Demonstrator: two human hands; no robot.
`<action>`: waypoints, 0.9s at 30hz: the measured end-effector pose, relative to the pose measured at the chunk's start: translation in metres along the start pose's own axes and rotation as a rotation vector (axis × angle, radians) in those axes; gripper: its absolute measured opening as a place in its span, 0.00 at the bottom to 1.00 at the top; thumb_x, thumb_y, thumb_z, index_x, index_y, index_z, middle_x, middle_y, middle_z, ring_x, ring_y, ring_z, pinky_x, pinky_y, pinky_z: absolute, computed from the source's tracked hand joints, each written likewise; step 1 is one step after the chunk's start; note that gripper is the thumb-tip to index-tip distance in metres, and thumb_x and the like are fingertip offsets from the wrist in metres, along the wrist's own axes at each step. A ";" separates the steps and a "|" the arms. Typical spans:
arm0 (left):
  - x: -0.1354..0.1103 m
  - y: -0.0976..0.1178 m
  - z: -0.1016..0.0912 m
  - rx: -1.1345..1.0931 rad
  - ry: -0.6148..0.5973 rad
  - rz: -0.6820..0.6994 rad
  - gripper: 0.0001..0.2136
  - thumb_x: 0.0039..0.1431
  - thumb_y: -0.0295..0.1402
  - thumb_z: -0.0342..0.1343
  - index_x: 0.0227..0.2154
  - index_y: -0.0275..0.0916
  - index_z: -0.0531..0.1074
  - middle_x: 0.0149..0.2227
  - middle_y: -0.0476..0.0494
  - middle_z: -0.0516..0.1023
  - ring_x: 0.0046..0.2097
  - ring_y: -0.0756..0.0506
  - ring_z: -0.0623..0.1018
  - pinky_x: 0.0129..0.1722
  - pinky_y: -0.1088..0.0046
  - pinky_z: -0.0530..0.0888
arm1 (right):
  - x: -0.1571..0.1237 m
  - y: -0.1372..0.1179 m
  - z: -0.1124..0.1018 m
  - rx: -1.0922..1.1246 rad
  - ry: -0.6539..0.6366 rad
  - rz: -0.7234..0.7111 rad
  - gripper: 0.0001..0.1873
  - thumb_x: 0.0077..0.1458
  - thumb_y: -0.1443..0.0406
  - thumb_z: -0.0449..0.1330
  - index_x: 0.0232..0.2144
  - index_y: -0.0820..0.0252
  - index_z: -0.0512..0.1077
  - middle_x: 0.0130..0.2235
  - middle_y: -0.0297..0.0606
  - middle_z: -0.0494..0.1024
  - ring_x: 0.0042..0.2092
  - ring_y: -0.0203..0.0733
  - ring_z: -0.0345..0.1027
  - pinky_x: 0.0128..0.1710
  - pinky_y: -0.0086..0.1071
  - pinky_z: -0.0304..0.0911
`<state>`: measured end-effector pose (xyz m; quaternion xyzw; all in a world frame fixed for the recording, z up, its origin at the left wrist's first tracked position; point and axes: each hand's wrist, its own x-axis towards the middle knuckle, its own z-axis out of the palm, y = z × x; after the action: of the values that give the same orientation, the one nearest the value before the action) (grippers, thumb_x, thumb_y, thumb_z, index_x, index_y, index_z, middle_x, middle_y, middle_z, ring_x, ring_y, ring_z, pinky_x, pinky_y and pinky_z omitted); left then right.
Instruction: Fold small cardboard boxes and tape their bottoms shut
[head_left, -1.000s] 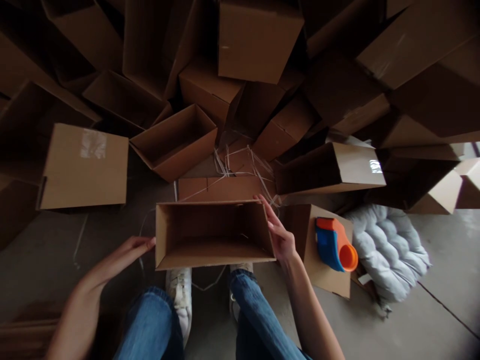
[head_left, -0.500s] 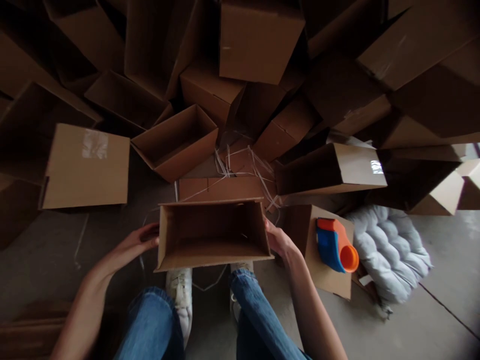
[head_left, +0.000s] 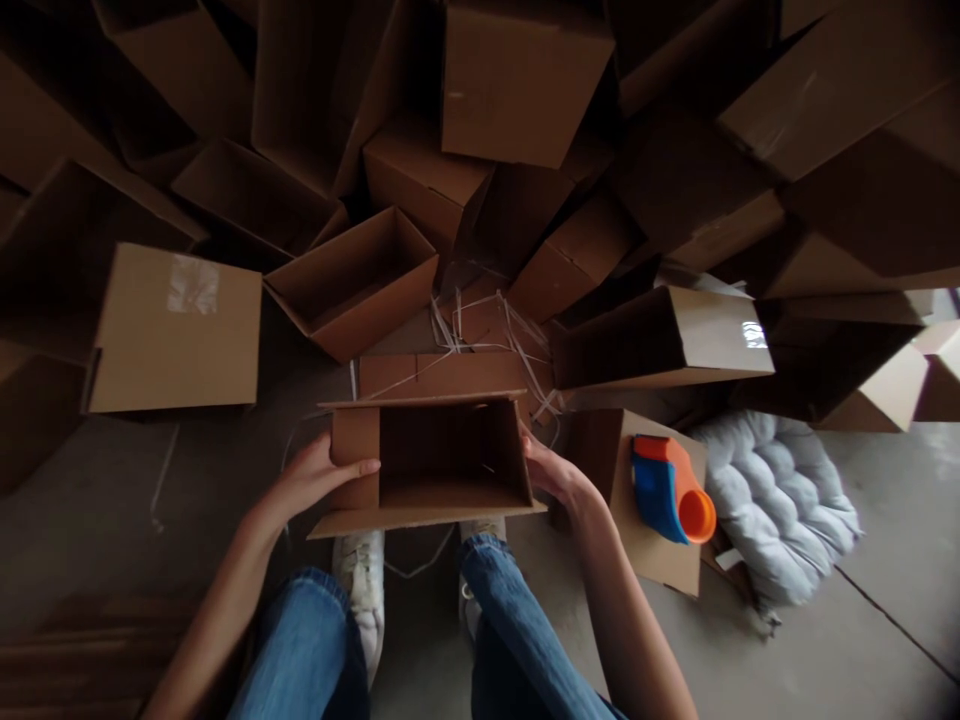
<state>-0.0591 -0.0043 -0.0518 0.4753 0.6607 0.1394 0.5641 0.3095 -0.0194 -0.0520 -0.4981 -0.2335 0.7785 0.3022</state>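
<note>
An open brown cardboard box (head_left: pixel 442 450) stands on the floor just beyond my knees, its opening facing up at me. My left hand (head_left: pixel 315 480) grips the box's left end flap, which is folded inward, with the thumb lying over it. My right hand (head_left: pixel 551 470) holds the box's right wall from outside, fingers curled against the cardboard. My legs in blue jeans and white shoes are below the box.
An orange and blue tape dispenser (head_left: pixel 667 487) lies on a flat cardboard piece (head_left: pixel 652 555) to the right. A grey quilted cushion (head_left: pixel 780 500) sits beyond it. Several cardboard boxes (head_left: pixel 352 280) are heaped ahead and on both sides. White strapping bands (head_left: pixel 480 335) lie behind the box.
My left hand reached the box's left end and folded its flap inward. My right hand slid from the upper right edge down onto the right wall.
</note>
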 end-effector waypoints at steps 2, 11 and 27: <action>0.002 0.001 -0.001 0.038 -0.007 0.003 0.35 0.39 0.51 0.70 0.51 0.43 0.73 0.52 0.36 0.79 0.55 0.32 0.77 0.55 0.56 0.73 | 0.000 -0.002 -0.001 -0.013 0.000 0.005 0.54 0.33 0.43 0.73 0.61 0.48 0.63 0.57 0.39 0.74 0.61 0.51 0.64 0.60 0.43 0.61; 0.010 0.004 -0.002 0.076 0.025 0.020 0.39 0.39 0.47 0.72 0.55 0.42 0.65 0.55 0.35 0.76 0.56 0.34 0.76 0.56 0.57 0.72 | 0.012 -0.003 0.028 -0.296 0.274 -0.019 0.49 0.38 0.52 0.74 0.61 0.53 0.62 0.55 0.43 0.74 0.56 0.49 0.68 0.60 0.45 0.60; 0.004 0.004 0.013 -0.047 0.124 0.002 0.39 0.38 0.45 0.72 0.53 0.43 0.61 0.51 0.39 0.76 0.55 0.35 0.77 0.54 0.57 0.75 | 0.018 0.005 0.034 -0.311 0.357 -0.045 0.43 0.39 0.53 0.74 0.57 0.53 0.65 0.50 0.39 0.77 0.50 0.46 0.71 0.52 0.40 0.68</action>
<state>-0.0454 -0.0040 -0.0555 0.4529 0.6904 0.1845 0.5331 0.2717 -0.0121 -0.0531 -0.6630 -0.3046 0.6259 0.2755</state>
